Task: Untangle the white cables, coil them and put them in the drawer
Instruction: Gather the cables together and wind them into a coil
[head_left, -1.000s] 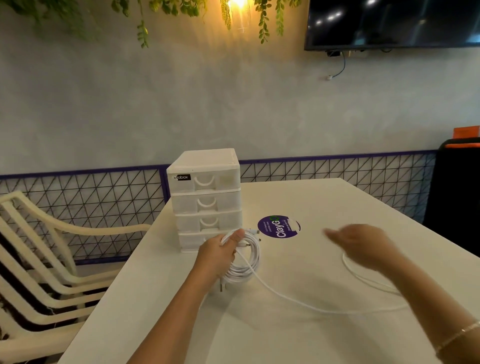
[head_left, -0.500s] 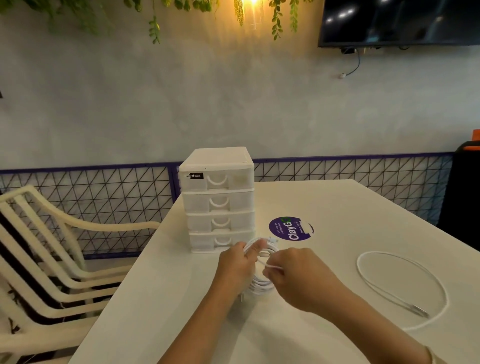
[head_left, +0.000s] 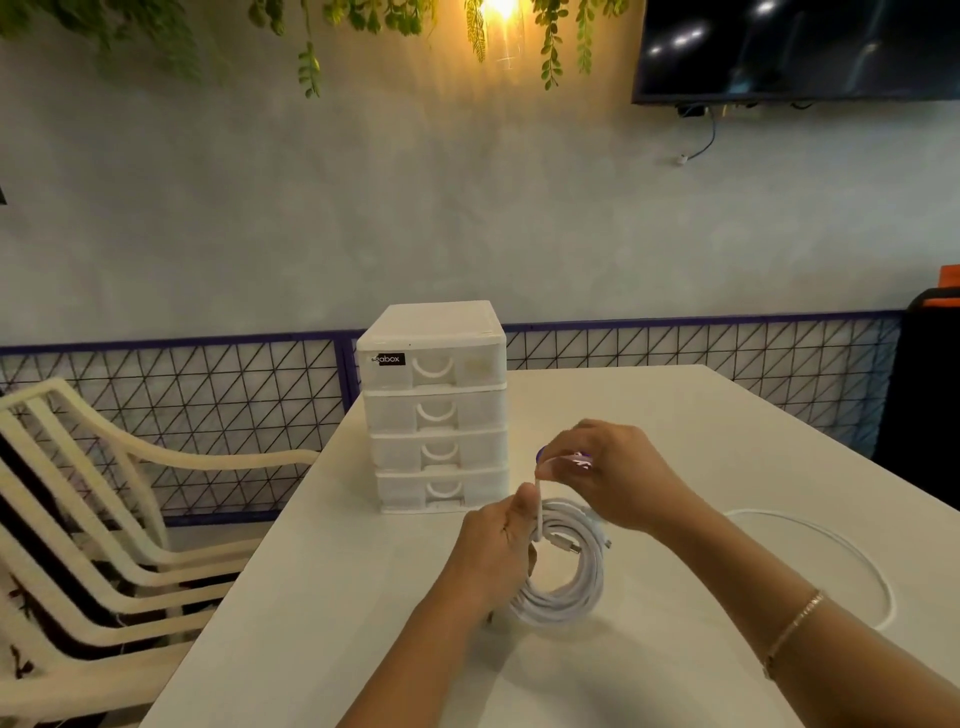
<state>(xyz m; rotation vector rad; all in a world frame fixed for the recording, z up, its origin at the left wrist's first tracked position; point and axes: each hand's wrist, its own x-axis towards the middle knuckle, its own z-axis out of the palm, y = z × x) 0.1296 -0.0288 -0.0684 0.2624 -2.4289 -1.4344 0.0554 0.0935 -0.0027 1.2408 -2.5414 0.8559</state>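
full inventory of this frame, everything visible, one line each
coiled cable: 1, white, table, held by both hands
loose cable: 1, white, table, right side
drawer unit: 1, white, four drawers shut, table's far left
table: 1, white
sticker: 1, purple, mostly hidden behind right hand
chairs: stacked, cream, left
TV: 1, black, wall
left hand: grips coil
right hand: pinches cable end; bracelet on wrist

Black label (head_left: 388, 359) on the top drawer (head_left: 434, 368) of the white drawer unit (head_left: 435, 408), reading "abox", first letters too blurred. Purple sticker on the table hidden behind the hand, unreadable.
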